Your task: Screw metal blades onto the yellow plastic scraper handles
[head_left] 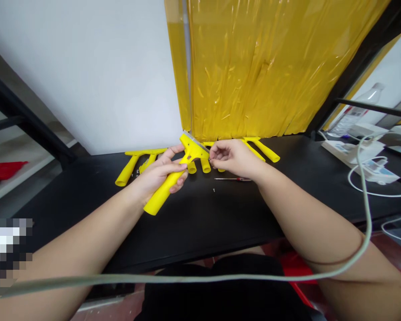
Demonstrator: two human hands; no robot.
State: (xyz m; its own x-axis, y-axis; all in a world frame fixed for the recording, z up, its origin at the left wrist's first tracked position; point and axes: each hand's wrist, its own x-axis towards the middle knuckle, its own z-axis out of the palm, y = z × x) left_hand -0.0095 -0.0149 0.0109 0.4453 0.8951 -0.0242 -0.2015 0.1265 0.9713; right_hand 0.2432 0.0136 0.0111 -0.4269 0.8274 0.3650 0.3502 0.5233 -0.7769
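My left hand (163, 171) is wrapped around a yellow scraper (169, 185), its handle slanting down to the left and its wide head, edged with a metal strip, tilted up. My right hand (232, 156) is pinched at the right end of that head; whatever the fingertips hold is hidden. Below it lies a thin screwdriver (232, 179) with a reddish handle, partly behind my right wrist. A tiny screw (214, 190) rests on the black table (207, 223). More yellow scrapers lie behind my hands, such as one at left (128, 169) and one at right (267, 150).
A white panel (103, 76) and a yellow film-covered panel (270, 67) rise at the table's back. At right are a plastic bottle (357, 109) and white power strips (370, 165). A pale cable (187, 279) crosses in front of my arms.
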